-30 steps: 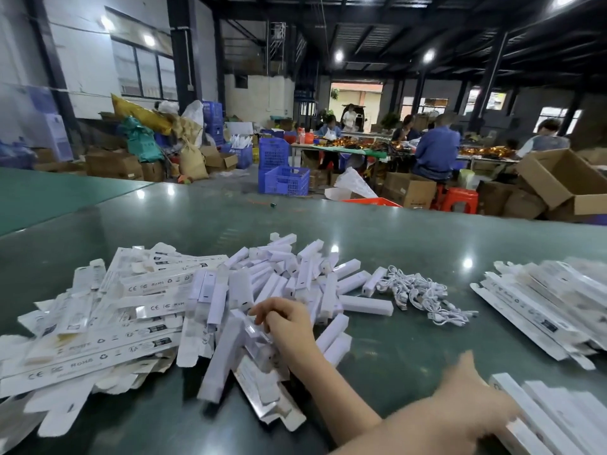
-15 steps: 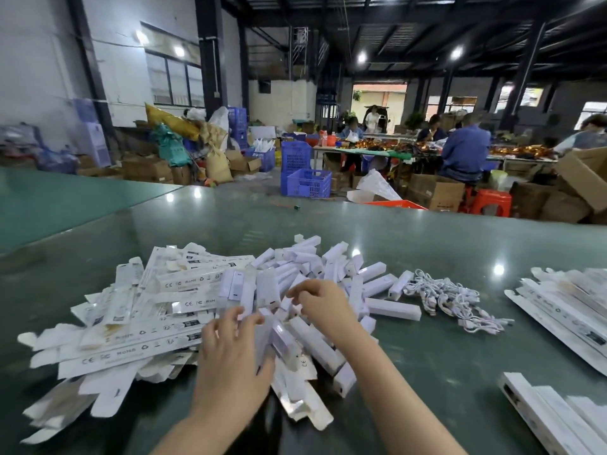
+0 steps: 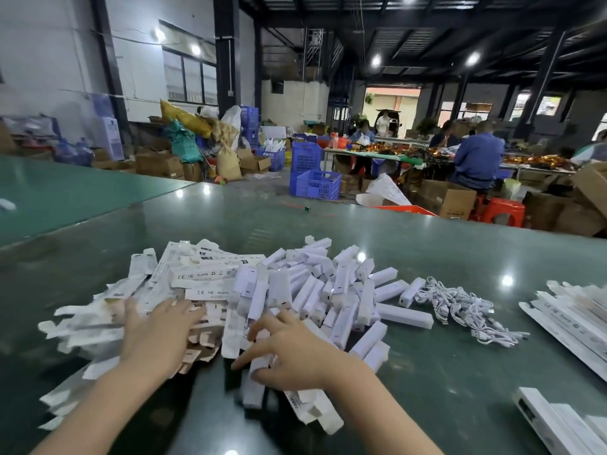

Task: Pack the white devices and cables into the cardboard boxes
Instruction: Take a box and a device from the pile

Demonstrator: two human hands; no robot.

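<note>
A: Where are the hands?

B: The right hand (image 3: 292, 353) sits at the near edge of the device pile (image 3: 328, 290), fingers curled round one white device (image 3: 254, 382) that stands out below the palm toward the viewer. The left hand (image 3: 157, 333), a second ago out of sight and half a second ago just arriving, now lies spread and flat on the flat cartons (image 3: 197, 277) left of the device pile, holding nothing that I can make out.

A: And what has the right hand done?

B: It has drawn back from deep in the pile to its near edge, now with a device in its grip.

A: Meaning?

B: Probably one device is picked and the left hand is after a carton for it; nothing is boxed yet.

A: The cables?

B: The cables (image 3: 466, 310) lie in a tangle just right of the device pile, untouched. Further right of it more cartons (image 3: 571, 320) are stacked, and filled-looking boxes (image 3: 555, 421) lie near right.
</note>
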